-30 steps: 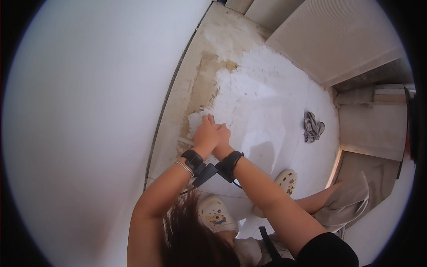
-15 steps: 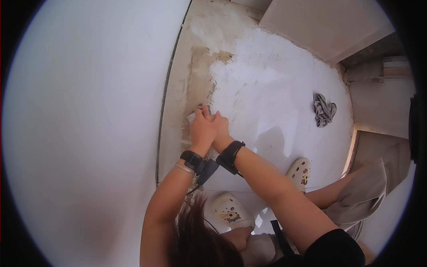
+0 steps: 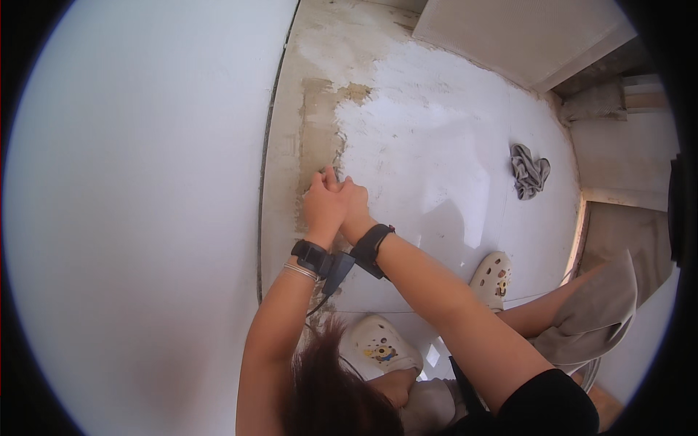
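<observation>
Both of my hands are pressed together low over the floor, on a brown, roughened strip (image 3: 320, 131) beside the left wall. My left hand (image 3: 322, 209) is closed, its fingers curled forward against the other hand. Tucked against its right side, my right hand (image 3: 355, 209) is closed as well. A small dark bit shows by the fingertips, but the hands hide most of what they grip, so its kind cannot be told. The stripped area ends in a ragged edge against the glossy white floor surface (image 3: 414, 152).
A crumpled grey cloth (image 3: 529, 172) lies on the floor to the right. My feet wear cream clogs (image 3: 382, 345) near the bottom. A white wall (image 3: 145, 182) rises close on the left, with a dark gap along its foot. A pale panel (image 3: 520, 43) stands at the far right.
The view has shifted slightly. My joined hands stay over the brown strip, with my wrists a little closer together; both remain closed.
</observation>
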Motion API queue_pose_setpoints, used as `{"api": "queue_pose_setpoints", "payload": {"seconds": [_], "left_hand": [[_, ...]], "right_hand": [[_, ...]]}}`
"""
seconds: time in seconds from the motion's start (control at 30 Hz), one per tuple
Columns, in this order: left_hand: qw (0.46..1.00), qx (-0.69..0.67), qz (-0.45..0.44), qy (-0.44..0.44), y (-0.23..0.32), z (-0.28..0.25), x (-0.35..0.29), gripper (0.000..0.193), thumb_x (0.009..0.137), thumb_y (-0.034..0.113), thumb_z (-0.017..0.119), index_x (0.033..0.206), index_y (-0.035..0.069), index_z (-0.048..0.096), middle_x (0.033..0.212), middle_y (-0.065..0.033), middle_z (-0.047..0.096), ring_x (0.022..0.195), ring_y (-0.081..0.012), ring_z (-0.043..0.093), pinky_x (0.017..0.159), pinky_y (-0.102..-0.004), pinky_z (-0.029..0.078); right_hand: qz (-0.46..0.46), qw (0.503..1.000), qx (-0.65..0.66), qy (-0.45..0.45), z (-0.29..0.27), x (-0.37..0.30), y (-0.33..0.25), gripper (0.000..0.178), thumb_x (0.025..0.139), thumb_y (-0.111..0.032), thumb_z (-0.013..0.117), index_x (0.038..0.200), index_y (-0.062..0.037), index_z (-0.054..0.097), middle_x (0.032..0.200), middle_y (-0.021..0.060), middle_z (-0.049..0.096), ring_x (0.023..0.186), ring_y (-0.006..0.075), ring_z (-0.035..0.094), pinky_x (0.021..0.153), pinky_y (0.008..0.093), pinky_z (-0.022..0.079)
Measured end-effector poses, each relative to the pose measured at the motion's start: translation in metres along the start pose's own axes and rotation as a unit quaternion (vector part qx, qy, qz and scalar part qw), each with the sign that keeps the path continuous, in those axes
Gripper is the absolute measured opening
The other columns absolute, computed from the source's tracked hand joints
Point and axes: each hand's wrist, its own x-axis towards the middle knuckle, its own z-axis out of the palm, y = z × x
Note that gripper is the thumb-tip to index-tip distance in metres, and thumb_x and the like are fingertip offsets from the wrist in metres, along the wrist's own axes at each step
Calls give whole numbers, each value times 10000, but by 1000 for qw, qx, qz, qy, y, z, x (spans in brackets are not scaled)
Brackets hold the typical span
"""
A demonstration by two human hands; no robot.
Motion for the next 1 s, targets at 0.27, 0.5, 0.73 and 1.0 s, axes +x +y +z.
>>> {"api": "queue_pose_setpoints", "payload": {"seconds": [0.27, 0.5, 0.73, 1.0], "left_hand": [[996, -35, -70, -39, -6, 4, -27, 455, 642, 370, 593, 848, -15, 465, 839, -214, 537, 798, -356, 519, 687, -377, 410], [996, -58, -42, -60, 6, -12, 25, 499, 657, 382, 568, 920, -20, 433, 871, -231, 534, 818, -364, 519, 712, -393, 410], [989, -55, -88, -100, -1, 5, -31, 508, 647, 380, 594, 888, -36, 430, 802, -221, 544, 797, -345, 526, 711, -353, 413], [991, -80, -62, -88, 12, -13, 26, 542, 630, 407, 606, 879, -47, 443, 819, -206, 546, 786, -320, 531, 701, -354, 412]], "right_hand": [[-15, 999, 1, -38, -6, -26, 7, 344, 716, -246, 459, 1018, -86, 423, 689, 90, 571, 605, 249, 567, 474, 341, 419], [22, 999, -9, -33, -8, 20, -4, 350, 711, -250, 462, 1017, -85, 427, 690, 87, 574, 618, 237, 574, 478, 342, 421], [-40, 994, 7, -99, -19, -30, 18, 397, 745, -317, 451, 1102, -164, 371, 721, 145, 578, 627, 332, 561, 522, 410, 435], [2, 997, -72, -33, -9, 22, -1, 434, 687, -263, 486, 1074, -80, 414, 693, 68, 582, 637, 227, 579, 484, 340, 423]]}}
